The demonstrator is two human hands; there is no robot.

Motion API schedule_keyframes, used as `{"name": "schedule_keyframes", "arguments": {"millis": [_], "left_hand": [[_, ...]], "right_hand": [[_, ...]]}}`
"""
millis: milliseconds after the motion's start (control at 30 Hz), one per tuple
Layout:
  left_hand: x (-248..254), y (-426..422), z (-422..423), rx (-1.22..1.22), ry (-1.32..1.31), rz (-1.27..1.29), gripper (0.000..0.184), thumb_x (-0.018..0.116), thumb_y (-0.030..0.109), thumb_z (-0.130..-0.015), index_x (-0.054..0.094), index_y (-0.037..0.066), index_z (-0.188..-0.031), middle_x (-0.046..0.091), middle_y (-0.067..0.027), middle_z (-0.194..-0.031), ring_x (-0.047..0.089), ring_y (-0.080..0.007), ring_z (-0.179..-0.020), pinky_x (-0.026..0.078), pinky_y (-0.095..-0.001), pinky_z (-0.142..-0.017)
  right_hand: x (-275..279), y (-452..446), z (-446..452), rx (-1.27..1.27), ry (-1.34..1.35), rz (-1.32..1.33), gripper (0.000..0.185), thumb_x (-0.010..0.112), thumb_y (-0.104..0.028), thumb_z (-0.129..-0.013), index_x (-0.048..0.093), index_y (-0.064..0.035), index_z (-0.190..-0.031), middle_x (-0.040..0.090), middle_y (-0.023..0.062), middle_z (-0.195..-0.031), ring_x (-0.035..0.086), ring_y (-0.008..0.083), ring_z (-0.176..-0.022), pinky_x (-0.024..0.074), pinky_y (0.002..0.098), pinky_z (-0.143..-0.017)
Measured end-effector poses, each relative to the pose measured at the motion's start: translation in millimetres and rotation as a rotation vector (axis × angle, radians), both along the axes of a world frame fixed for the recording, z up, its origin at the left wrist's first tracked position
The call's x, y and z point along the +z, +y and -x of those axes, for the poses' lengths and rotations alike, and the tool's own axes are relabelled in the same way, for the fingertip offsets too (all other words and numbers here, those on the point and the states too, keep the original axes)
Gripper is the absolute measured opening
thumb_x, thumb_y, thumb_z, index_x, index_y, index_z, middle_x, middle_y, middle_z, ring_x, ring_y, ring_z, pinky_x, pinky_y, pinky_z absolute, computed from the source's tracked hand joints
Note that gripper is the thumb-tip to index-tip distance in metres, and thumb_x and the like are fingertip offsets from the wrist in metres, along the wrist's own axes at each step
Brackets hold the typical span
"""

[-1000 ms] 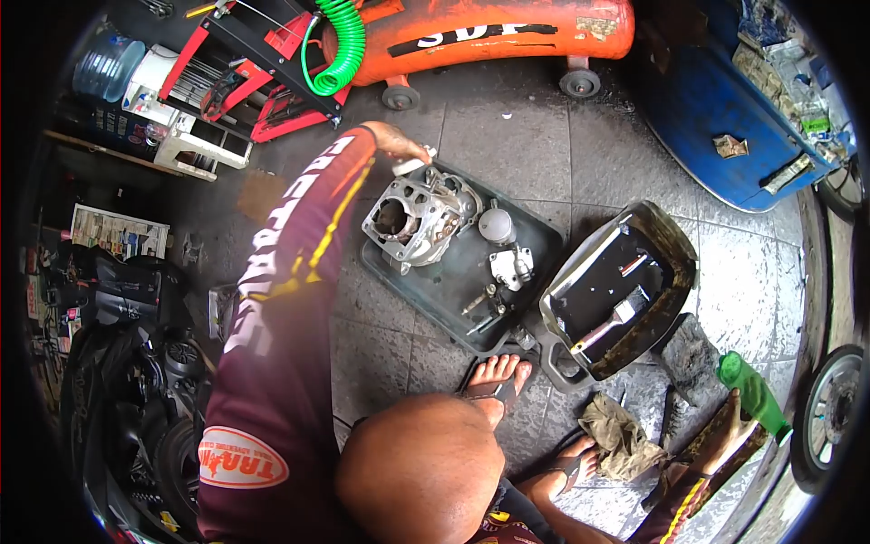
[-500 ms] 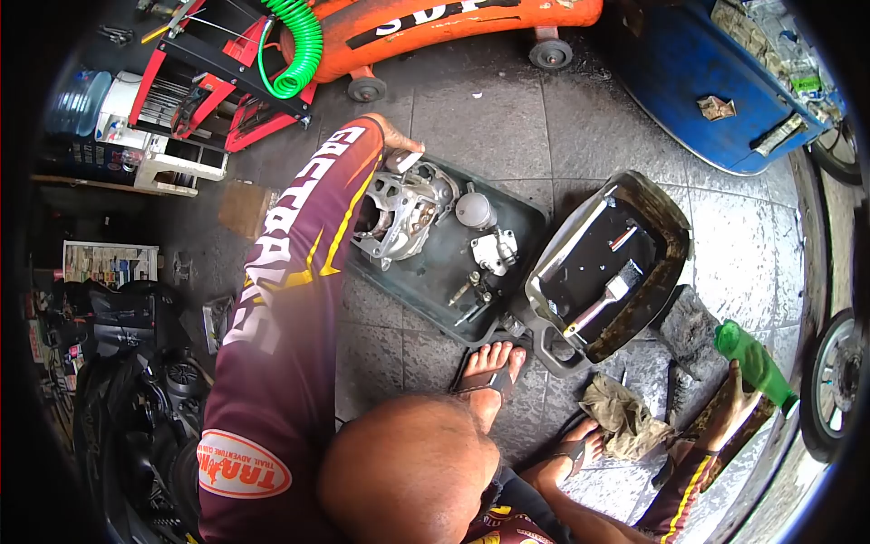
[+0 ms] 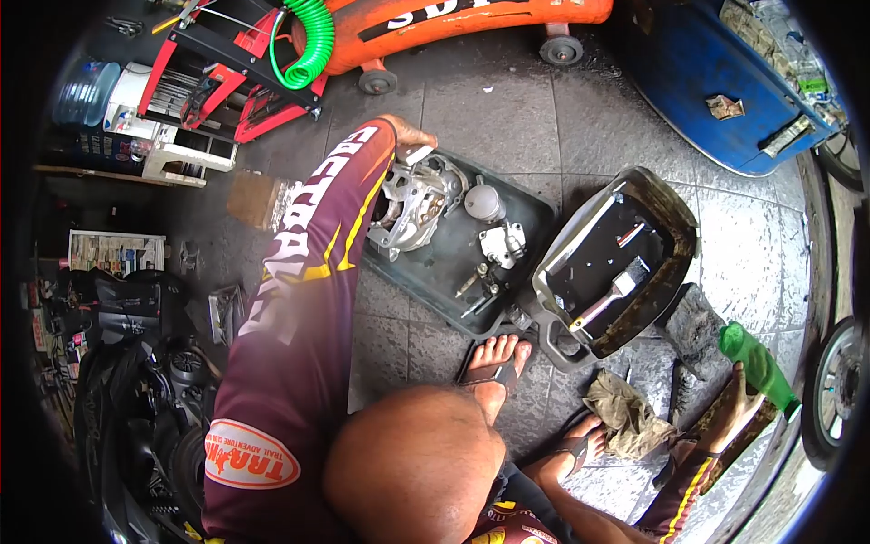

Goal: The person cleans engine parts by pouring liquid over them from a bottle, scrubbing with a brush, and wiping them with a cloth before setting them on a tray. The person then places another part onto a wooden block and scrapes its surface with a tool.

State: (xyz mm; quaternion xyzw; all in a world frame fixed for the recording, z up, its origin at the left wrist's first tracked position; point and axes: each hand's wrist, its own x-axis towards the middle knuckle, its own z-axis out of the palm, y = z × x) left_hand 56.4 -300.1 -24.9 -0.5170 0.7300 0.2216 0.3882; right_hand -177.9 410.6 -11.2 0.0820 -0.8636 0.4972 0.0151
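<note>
A metal engine casing (image 3: pixel 412 208) rests at the left end of a dark tray (image 3: pixel 435 276). At the tray's upper left corner my left hand (image 3: pixel 408 133) grips a small white piece (image 3: pixel 418 154), partly hidden by the fingers and sleeve. A piston-like part (image 3: pixel 485 202), a silver cover (image 3: pixel 503 245) and small shafts lie on the tray. Far to the lower right, my right hand (image 3: pixel 739 403) is closed round a green bottle (image 3: pixel 759 370), which is tilted.
A dark basin (image 3: pixel 671 204) holds a brush (image 3: pixel 612 292). A crumpled cloth (image 3: pixel 625 415) lies beside my foot. Behind are an orange tank (image 3: pixel 453 20) on wheels, a red rack (image 3: pixel 231 82) and a blue container (image 3: pixel 698 82). A wheel (image 3: pixel 834 390) stands at the right.
The whole view shifted left, then slightly back right. My left hand stays by the tray corner with the white piece, and my right hand still holds the bottle.
</note>
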Motion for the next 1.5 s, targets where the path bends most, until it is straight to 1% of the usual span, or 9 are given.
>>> {"name": "schedule_keyframes", "arguments": {"millis": [100,300,467,567,800,1067,1233,1467,1500], "left_hand": [[21,2,-5,-0.043,0.227,-0.001,0.064,0.058,0.077,-0.07,0.071,0.015,-0.08,0.053,0.003,-0.062,0.04,-0.0093,-0.049,0.029,-0.0275,-0.045],[88,4,-83,0.32,0.659,0.259,0.086,0.059,0.077,-0.07,0.058,0.011,-0.125,0.056,-0.0037,-0.12,0.047,-0.021,-0.121,0.034,-0.0473,-0.094],[53,55,-230,0.592,1.19,0.558,0.058,0.065,0.038,-0.091,0.043,0.01,-0.137,0.055,-0.0033,-0.126,0.049,-0.015,-0.123,0.042,-0.035,-0.098],[33,133,-264,0.651,1.414,0.569,0.063,0.076,0.028,-0.082,0.045,0.005,-0.132,0.054,-0.0054,-0.121,0.052,-0.0166,-0.115,0.038,-0.0364,-0.104],[-18,201,-255,0.461,0.97,0.557,0.092,0.085,0.03,-0.07,0.034,0.001,-0.141,0.045,-0.0164,-0.135,0.042,-0.0274,-0.129,0.032,-0.0377,-0.11],[-41,177,-257,0.479,1.035,0.358,0.094,0.085,0.027,-0.069,0.034,0.0,-0.143,0.043,-0.0197,-0.14,0.04,-0.0308,-0.133,0.032,-0.04,-0.11],[-17,245,-234,0.375,1.041,0.846,0.061,0.071,0.031,-0.083,0.047,0.003,-0.132,0.049,-0.0159,-0.125,0.042,-0.0301,-0.124,0.036,-0.04,-0.104],[20,333,-153,-0.21,1.143,0.592,0.024,0.065,0.006,-0.084,0.061,0.003,-0.107,0.06,-0.0138,-0.102,0.062,-0.0288,-0.093,0.05,-0.0394,-0.082],[23,329,-138,-0.208,1.149,0.595,0.024,0.065,0.006,-0.084,0.061,0.003,-0.107,0.06,-0.0138,-0.102,0.062,-0.0288,-0.093,0.05,-0.0394,-0.082]], "right_hand": [[0,1,-3,-0.105,-0.188,0.287,0.052,0.069,-0.013,-0.09,0.05,0.0041,-0.135,0.057,0.015,-0.127,0.058,0.0205,-0.11,0.0445,0.0316,-0.097],[-1,10,3,-0.097,-0.115,0.16,0.055,0.07,-0.016,-0.09,0.049,0.0054,-0.135,0.056,0.0167,-0.13,0.057,0.0212,-0.113,0.0452,0.0328,-0.098],[-9,14,1,-0.11,-0.103,0.178,0.055,0.07,-0.019,-0.09,0.05,0.006,-0.135,0.055,0.0163,-0.132,0.054,0.0223,-0.116,0.0408,0.0349,-0.102],[-5,5,0,-0.126,-0.129,0.06,0.049,0.067,-0.014,-0.092,0.051,0.0071,-0.133,0.056,0.0161,-0.13,0.057,0.0219,-0.112,0.0427,0.0337,-0.101],[-22,13,5,-0.058,-0.097,0.027,0.046,0.064,-0.01,-0.094,0.049,0.0093,-0.133,0.055,0.0186,-0.131,0.057,0.023,-0.115,0.0461,0.035,-0.101],[0,4,-15,-0.222,-0.151,0.143,0.054,0.069,-0.017,-0.091,0.049,0.0072,-0.135,0.053,0.0188,-0.134,0.054,0.0235,-0.118,0.0422,0.0362,-0.103],[-8,14,-14,-0.086,-0.004,-0.059,0.055,0.07,-0.016,-0.09,0.049,0.0101,-0.133,0.055,0.0203,-0.129,0.057,0.0212,-0.111,0.0471,0.0327,-0.098],[-10,4,-17,-0.046,-0.069,-0.08,0.054,0.07,-0.016,-0.09,0.049,0.0101,-0.132,0.057,0.0191,-0.125,0.058,0.0207,-0.109,0.0465,0.0328,-0.098],[-2,-10,-21,-0.146,-0.178,0.07,0.06,0.073,-0.025,-0.087,0.051,0.0042,-0.134,0.054,0.0188,-0.132,0.051,0.0255,-0.118,0.0366,0.0388,-0.106]]}}
